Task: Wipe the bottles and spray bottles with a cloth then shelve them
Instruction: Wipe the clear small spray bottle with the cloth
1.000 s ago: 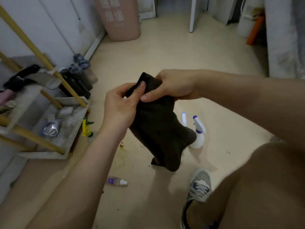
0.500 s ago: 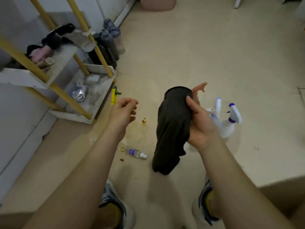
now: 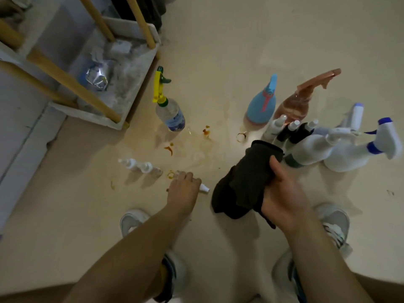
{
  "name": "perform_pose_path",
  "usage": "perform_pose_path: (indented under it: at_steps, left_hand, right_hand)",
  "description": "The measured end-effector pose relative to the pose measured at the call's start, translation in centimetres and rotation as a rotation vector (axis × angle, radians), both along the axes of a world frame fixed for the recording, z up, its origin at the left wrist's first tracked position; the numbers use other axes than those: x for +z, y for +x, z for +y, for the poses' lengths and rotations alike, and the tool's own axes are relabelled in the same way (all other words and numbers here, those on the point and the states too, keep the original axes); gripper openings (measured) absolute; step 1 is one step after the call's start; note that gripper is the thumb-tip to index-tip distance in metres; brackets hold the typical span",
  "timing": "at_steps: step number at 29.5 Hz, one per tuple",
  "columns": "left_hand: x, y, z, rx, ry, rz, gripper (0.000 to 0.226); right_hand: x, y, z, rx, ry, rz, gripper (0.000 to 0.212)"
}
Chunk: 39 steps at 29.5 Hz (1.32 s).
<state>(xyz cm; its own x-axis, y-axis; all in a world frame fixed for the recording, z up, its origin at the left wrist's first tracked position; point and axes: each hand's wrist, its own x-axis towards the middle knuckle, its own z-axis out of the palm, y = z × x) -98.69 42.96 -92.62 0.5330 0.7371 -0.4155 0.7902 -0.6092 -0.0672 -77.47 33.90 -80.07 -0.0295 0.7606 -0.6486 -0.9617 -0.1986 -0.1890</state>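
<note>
My left hand reaches down to the floor and its fingers curl over a small clear bottle; only the white cap shows. My right hand grips a dark cloth that hangs above the floor. Behind the cloth stand several small white-capped bottles and white spray bottles with blue collars. Farther back are a blue spray bottle and a pink one. A clear bottle with a yellow trigger stands near the shelf.
A low white shelf with yellow posts stands at the left, holding crumpled foil and dusty items. Two small white bottles stand left of my left hand. Orange stains mark the floor. My shoes are at the bottom.
The view has tilted down toward the floor. My left hand has dropped from mid-air onto the small bottle lying on the floor. My right hand still holds the cloth, now lower.
</note>
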Motion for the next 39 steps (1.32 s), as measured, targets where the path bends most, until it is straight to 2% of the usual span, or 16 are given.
perform_pose_path:
  at_steps: [4, 6, 8, 10, 11, 13, 16, 19, 21, 23, 25, 27, 30, 34, 37, 39]
  left_hand:
    - [-2.4, 0.8, 1.6, -0.049, -0.031, 0.034, 0.025]
    - [-3.3, 0.5, 2.6, 0.056, -0.008, -0.022, 0.020]
    - [-2.8, -0.1, 3.6, 0.439, -0.065, -0.274, 0.027]
    - [-0.9, -0.1, 4.7, 1.013, -0.291, -0.662, 0.024]
    - [0.5, 0.0, 5.2, 1.214, -0.413, -0.828, 0.027]
    - [3.8, 0.3, 5.9, 1.354, -0.645, -1.091, 0.027]
    - [9.4, 1.1, 6.0, 1.306, -0.860, -1.386, 0.015]
    - [15.0, 1.9, 5.6, 1.160, -0.950, -1.557, 0.020]
    - [18.2, 2.4, 5.2, 1.043, -0.977, -1.619, 0.027]
    - [21.3, 2.9, 4.4, 0.919, -0.997, -1.658, 0.028]
    - [23.7, 3.1, 3.6, 0.820, -1.006, -1.692, 0.029]
    - [25.8, 2.9, 2.9, 0.760, -0.983, -1.720, 0.030]
    - [28.0, 2.9, 1.5, 0.715, -0.952, -1.768, 0.029]
    - [29.9, 4.0, -0.7, 0.718, -0.880, -1.870, 0.038]
    - [30.9, 4.8, -1.9, 0.750, -0.724, -1.883, 0.021]
    - [31.6, 5.1, -2.6, 0.781, -0.628, -1.864, 0.019]
  right_hand:
    - [-1.8, -0.3, 0.3, 0.074, -0.065, -0.019, 0.093]
    - [-2.0, -0.3, 0.6, 0.079, -0.106, -0.025, 0.083]
    - [-1.9, -0.4, 0.9, 0.073, -0.167, -0.028, 0.064]
    - [-1.4, -0.7, 1.4, 0.083, -0.197, -0.032, 0.050]
    - [-1.1, -0.9, 1.6, 0.090, -0.196, -0.032, 0.049]
    - [0.0, -1.3, 2.1, 0.103, -0.184, -0.036, 0.051]
    - [2.3, -1.3, 2.7, 0.096, -0.105, -0.052, 0.043]
    - [5.4, -1.0, 2.8, 0.077, 0.043, -0.077, 0.036]
    - [7.3, -0.9, 2.5, 0.095, 0.163, -0.090, 0.038]
    - [9.1, -0.9, 2.0, 0.200, 0.316, -0.152, 0.058]
    - [10.4, -0.9, 1.2, 0.322, 0.454, -0.301, 0.079]
    - [11.9, -0.9, 0.3, 0.349, 0.524, -0.419, 0.082]
    - [13.8, -1.1, -0.6, 0.381, 0.565, -0.498, 0.077]
    - [17.6, -2.1, -0.9, 0.490, 0.581, -0.854, 0.051]
    - [19.6, -3.7, -1.3, 0.428, 0.538, -1.140, 0.039]
    - [19.7, -4.7, -1.6, 0.362, 0.478, -1.384, 0.039]
